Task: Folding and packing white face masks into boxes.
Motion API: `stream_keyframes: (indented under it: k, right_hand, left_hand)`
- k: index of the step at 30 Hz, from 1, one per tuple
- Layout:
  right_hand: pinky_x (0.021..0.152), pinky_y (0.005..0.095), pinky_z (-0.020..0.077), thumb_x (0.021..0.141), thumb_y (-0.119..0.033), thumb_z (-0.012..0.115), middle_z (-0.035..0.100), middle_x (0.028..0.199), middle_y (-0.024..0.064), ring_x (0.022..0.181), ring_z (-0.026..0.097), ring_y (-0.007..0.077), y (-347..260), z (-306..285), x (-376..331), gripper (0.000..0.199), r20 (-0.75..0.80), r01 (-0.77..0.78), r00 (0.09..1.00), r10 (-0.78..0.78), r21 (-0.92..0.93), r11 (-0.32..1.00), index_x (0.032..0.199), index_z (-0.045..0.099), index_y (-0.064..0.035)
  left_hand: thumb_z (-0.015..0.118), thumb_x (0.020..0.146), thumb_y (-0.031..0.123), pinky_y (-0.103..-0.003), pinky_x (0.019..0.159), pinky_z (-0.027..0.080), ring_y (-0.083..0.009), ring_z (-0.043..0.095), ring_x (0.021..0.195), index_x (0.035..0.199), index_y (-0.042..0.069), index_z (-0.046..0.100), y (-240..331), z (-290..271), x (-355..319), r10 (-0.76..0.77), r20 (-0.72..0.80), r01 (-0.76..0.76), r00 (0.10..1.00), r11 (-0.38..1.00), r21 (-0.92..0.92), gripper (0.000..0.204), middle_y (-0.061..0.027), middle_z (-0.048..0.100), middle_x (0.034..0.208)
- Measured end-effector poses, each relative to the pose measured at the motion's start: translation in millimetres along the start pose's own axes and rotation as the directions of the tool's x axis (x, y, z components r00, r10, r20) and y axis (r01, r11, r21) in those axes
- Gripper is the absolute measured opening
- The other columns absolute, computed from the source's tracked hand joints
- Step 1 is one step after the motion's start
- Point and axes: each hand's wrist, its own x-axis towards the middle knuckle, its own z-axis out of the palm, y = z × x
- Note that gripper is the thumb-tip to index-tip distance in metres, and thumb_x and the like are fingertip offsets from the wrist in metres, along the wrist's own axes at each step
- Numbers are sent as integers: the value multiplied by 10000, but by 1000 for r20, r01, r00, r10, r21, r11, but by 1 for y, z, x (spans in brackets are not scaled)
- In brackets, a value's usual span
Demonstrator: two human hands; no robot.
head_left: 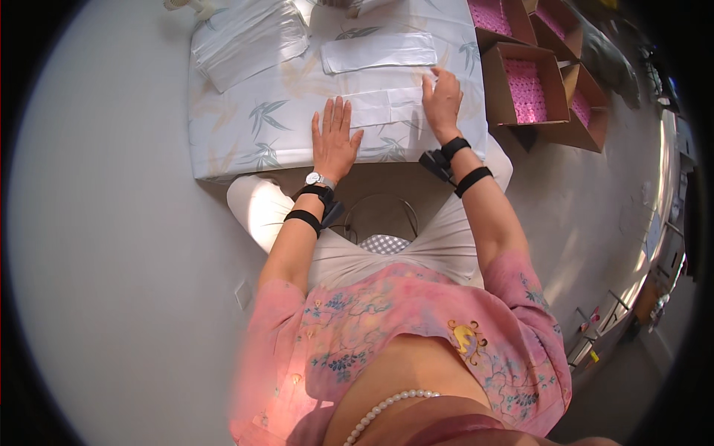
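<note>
My left hand (334, 139) lies flat, fingers spread, on the table's leaf-patterned cloth (245, 141), its fingertips at the left end of a white folded piece (383, 106). My right hand (442, 100) presses on the right end of that same piece, fingers bent at its upper corner. A second white folded piece (378, 52) lies just beyond it. A stack of clear plastic bags (249, 41) rests at the far left of the table. Both wrists wear black straps, and the left one has a watch.
Open cardboard boxes (524, 93) holding pink items stand on the floor to the right of the table. A pale floor surrounds the table. Shelving and small objects line the far right edge.
</note>
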Motion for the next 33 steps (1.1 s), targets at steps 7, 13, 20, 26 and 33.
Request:
stream_keyframes:
  k: [7, 13, 20, 26, 33]
  right_hand:
    - [1033, 544, 444, 961, -374, 739, 689, 1215, 139, 1200, 622, 351, 14, 21, 58, 392, 127, -462, 873, 471, -98, 882, 1192, 671, -66]
    - [1057, 555, 423, 952, -362, 746, 702, 1218, 110, 1214, 619, 350, 11, 27, 57, 298, 86, -494, 854, 514, -178, 851, 1104, 731, -105]
    - [963, 512, 501, 943, -334, 744, 747, 1085, 99, 1060, 699, 332, 8, 33, 47, 220, 2, -424, 905, 426, -82, 902, 1002, 761, -122]
    - [919, 476, 543, 935, -297, 742, 763, 1055, 112, 1016, 727, 349, -6, 29, 49, 202, -30, -358, 934, 357, -94, 929, 1005, 742, -107]
    - [879, 437, 584, 909, -262, 737, 786, 1026, 157, 987, 759, 341, -15, 27, 42, 274, 20, -407, 913, 408, 108, 907, 1092, 708, -60]
  left_hand:
    - [590, 1052, 429, -565, 1298, 138, -353, 153, 1640, 1694, 119, 278, -3, -2, -2, -24, -22, 21, 999, 990, -140, 778, -133, 182, 1784]
    - [596, 1056, 426, -574, 1288, 170, -384, 149, 1636, 1695, 102, 264, -5, -7, -1, -48, -64, 28, 997, 960, -280, 790, -148, 180, 1782]
    - [597, 1063, 435, -570, 1286, 182, -389, 166, 1629, 1702, 107, 231, -12, -26, -9, -36, -84, 6, 996, 944, -329, 807, -138, 173, 1784]
    - [582, 1075, 431, -575, 1269, 193, -393, 182, 1622, 1690, 85, 259, -13, -73, -48, -91, -148, 37, 985, 941, -336, 775, -149, 209, 1771]
    - [614, 1066, 383, -563, 1274, 190, -386, 190, 1620, 1680, 58, 268, -8, -111, -114, -211, -171, 146, 962, 932, -332, 776, -167, 236, 1757]
